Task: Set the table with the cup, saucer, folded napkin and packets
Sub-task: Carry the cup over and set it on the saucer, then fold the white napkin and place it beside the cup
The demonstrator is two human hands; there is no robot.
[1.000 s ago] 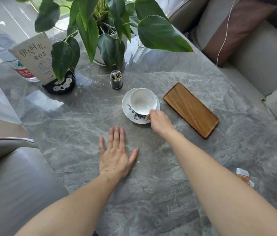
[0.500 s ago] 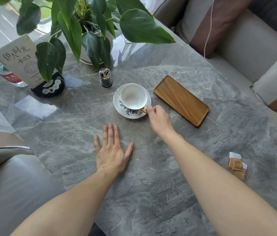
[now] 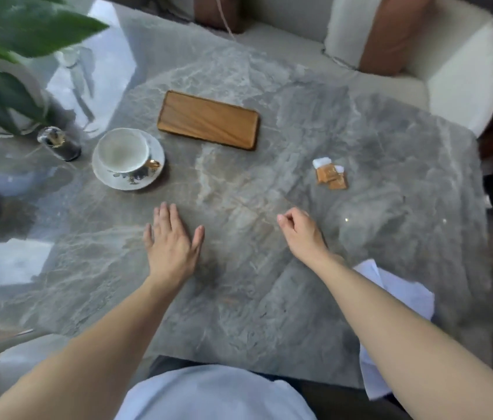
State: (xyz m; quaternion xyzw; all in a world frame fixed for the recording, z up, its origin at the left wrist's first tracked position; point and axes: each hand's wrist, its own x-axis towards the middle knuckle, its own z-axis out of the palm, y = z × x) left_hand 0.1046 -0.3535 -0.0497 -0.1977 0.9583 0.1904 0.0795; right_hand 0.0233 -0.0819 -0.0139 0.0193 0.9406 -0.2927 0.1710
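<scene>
A white cup [image 3: 124, 151] with a gold handle stands on a flowered saucer [image 3: 156, 174] at the left of the grey marble table [image 3: 269, 298]. Two brown and white packets [image 3: 330, 174] lie at the right. A white napkin [image 3: 400, 286] lies at the near right edge, partly under my right forearm. My left hand [image 3: 172, 244] rests flat on the table, fingers spread. My right hand [image 3: 301, 231] hovers over the middle of the table, fingers loosely curled and holding nothing, well apart from the cup.
A wooden tray [image 3: 209, 119] lies behind the cup. A small toothpick jar [image 3: 60, 144] and a leafy potted plant [image 3: 6, 56] stand at the far left. Sofa cushions [image 3: 390, 31] run along the far side.
My right hand has let go of the cup's handle and drawn back to the right. The camera has swung right, bringing the packets and napkin into view. My left hand stays flat.
</scene>
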